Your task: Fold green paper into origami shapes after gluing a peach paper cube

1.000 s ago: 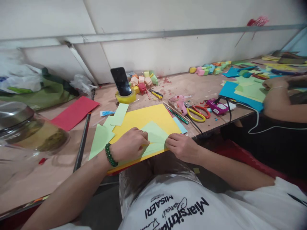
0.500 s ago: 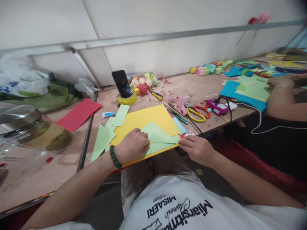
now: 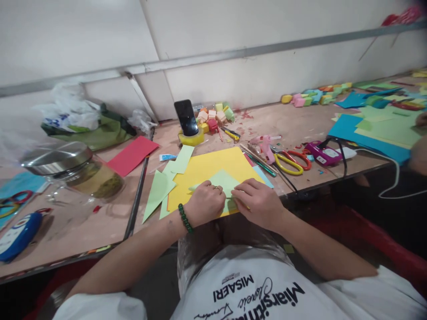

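Card (image 3: pixel 208 160) at near edge of table (image 3: pixel 267 121).
I see paper (image 3: pixel 224 178) on it, phone (image 3: pixel 187 118) behind, jar (image 3: pixel 103 180) left, scissors (image 3: pixel 289 165) right, glue gun (image 3: pixel 267 146) just left of scissors.

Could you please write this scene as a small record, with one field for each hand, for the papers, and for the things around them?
Left hand: curled, on the light green paper; grip unclear
Right hand: beside the left, at the same paper; grip unclear
Under the paper: yellow sheet
Behind the sheet: phone, propped on a yellow tape roll
Right side: pink glue gun, purple power strip
Left side: red sheet, lidded glass vessel
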Available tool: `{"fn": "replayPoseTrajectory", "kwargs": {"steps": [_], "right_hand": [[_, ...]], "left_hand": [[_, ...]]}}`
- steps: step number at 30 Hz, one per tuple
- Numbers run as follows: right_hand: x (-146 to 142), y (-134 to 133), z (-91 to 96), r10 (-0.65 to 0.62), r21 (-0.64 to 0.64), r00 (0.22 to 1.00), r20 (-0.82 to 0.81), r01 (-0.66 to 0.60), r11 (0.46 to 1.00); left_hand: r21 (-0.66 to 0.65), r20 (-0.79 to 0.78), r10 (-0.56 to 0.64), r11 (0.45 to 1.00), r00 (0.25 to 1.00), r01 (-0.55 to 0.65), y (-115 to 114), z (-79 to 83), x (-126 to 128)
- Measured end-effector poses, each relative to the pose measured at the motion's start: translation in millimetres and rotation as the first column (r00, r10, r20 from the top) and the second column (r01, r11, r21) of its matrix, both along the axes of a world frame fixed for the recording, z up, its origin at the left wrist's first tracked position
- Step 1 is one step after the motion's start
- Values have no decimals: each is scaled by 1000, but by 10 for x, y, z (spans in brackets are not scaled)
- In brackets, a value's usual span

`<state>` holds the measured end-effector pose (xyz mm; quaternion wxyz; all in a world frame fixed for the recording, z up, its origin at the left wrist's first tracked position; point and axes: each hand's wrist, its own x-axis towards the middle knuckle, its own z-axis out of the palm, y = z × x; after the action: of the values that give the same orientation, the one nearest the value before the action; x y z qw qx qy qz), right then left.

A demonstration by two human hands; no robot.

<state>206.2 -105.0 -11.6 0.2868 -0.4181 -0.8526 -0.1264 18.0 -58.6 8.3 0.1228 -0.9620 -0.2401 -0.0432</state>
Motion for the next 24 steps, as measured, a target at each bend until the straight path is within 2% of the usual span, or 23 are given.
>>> {"fn": "replayPoseTrajectory", "kwargs": {"steps": [4, 8, 14, 20, 24], "right_hand": [[-49, 175, -101, -8, -66, 993, 119, 16, 998], [-5, 197, -152, 19, -127, 988, 151, 1, 992], [35, 186, -185, -11, -70, 980, 196, 25, 997], [-8, 219, -118, -29, -38, 971, 236, 39, 999], [-52, 229, -58, 55, -49, 973, 226, -46, 998]], "left_hand": [[-24, 33, 31, 999, 999, -30, 26, -2, -64], [-62, 23, 6, 998, 1000, -5, 53, -5, -130], [-51, 50, -25, 998, 998, 28, 100, -33, -171], [36, 58, -48, 998, 997, 46, 117, -97, -140], [164, 126, -75, 985, 989, 54, 106, -129, -127]]}}
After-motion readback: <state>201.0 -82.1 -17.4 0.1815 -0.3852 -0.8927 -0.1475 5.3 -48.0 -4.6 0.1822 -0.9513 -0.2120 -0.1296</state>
